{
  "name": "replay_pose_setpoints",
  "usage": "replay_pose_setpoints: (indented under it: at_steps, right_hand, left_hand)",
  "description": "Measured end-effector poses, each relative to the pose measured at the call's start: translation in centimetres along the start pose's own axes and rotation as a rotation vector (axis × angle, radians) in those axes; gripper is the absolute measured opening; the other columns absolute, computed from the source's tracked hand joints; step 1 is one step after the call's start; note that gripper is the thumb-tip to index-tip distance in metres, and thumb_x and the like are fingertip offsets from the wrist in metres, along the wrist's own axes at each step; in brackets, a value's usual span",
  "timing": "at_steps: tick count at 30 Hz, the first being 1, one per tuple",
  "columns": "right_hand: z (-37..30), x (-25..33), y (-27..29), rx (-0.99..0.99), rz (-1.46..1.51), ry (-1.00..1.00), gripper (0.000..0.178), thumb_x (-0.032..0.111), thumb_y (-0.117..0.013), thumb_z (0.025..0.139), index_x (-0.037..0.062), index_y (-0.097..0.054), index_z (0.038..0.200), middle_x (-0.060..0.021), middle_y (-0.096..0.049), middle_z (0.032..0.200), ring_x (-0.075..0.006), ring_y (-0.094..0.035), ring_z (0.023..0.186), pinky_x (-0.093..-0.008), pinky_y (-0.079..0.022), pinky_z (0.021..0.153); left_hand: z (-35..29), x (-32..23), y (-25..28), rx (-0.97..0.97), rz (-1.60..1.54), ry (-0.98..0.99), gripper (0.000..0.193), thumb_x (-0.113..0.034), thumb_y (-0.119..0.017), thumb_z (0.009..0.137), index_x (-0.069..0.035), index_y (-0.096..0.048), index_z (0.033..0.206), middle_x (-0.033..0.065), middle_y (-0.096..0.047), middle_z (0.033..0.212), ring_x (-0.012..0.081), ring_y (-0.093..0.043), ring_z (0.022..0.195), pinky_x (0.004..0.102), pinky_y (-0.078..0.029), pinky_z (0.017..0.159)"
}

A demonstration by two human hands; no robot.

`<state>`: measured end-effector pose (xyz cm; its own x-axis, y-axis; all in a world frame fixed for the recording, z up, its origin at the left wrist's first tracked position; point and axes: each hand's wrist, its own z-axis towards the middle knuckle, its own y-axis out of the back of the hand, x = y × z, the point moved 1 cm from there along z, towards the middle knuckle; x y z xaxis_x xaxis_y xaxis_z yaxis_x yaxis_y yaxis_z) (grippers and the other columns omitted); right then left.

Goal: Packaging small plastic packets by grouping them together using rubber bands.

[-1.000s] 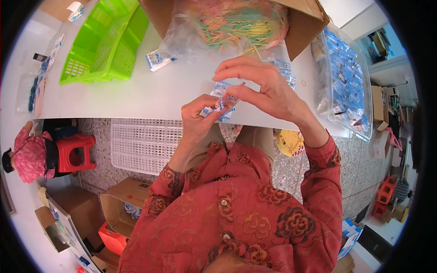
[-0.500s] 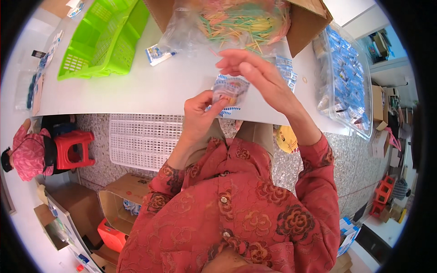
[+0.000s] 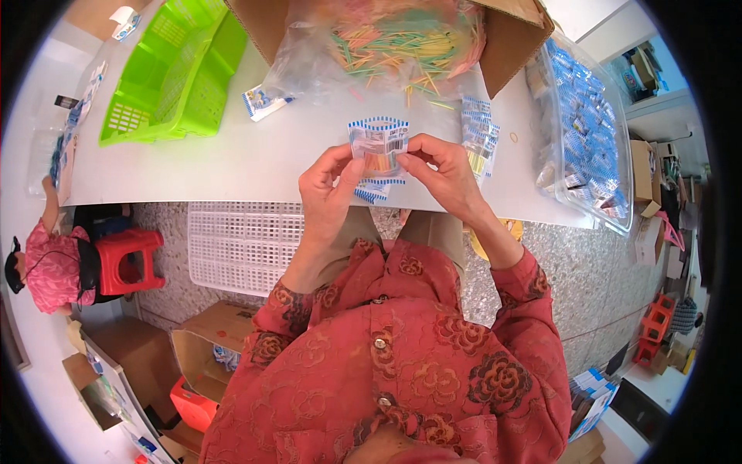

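Observation:
Between my two hands I hold a small clear plastic packet [image 3: 379,147] with blue-striped edges, coloured sticks showing inside it. My left hand [image 3: 328,182] pinches its left side, and my right hand [image 3: 444,172] grips the right side. Just below it, more blue-striped packets [image 3: 374,190] lie at the table's near edge. Beyond my hands, a clear bag [image 3: 301,66] of thin pink, yellow and green sticks [image 3: 402,50] spills from a cardboard box [image 3: 516,46]. To the right of my right hand lies an overlapping row of similar packets [image 3: 479,135].
A green plastic basket [image 3: 193,97] stands at the left of the white table [image 3: 255,166]. On the right is a clear bin [image 3: 550,166] full of blue packets. A white crate [image 3: 243,243] is under the table edge. Another person [image 3: 58,263] works at far left.
My right hand has come down from above the packet and now grips its right side. The packet stands more upright, facing me. The far-left person's arm has reached toward the table.

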<state>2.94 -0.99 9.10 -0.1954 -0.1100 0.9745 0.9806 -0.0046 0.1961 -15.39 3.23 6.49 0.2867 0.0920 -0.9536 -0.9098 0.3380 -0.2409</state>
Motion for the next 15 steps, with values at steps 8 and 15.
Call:
replay_pose_setpoints:
  at_steps: [8, 15]
  right_hand:
    - [-0.3, 0.7, -0.2, 0.05, 0.123, -0.063, 0.013, 0.008, -0.062, 0.089, -0.0006, -0.062, 0.099, 0.0005, -0.062, 0.087, -0.0052, -0.055, 0.08, -0.0225, -0.046, 0.073]
    - [-0.7, -1.0, 0.6, 0.126, 0.097, -0.081, 0.024, 0.01, -0.066, 0.086, 0.0009, -0.06, 0.107, 0.0005, -0.062, 0.093, -0.0055, -0.056, 0.082, -0.0234, -0.047, 0.073]
  left_hand:
    - [0.3, -0.3, 0.1, 0.128, 0.002, 0.13, 0.024, -0.002, -0.067, 0.082, 0.003, -0.062, 0.105, 0.0056, -0.067, 0.094, 0.0099, -0.062, 0.085, 0.0255, -0.051, 0.077]
    - [0.2, -0.3, -0.8, 0.147, -0.003, 0.121, 0.022, -0.003, -0.068, 0.082, 0.003, -0.063, 0.103, 0.0043, -0.066, 0.09, 0.0081, -0.061, 0.081, 0.0243, -0.051, 0.071]
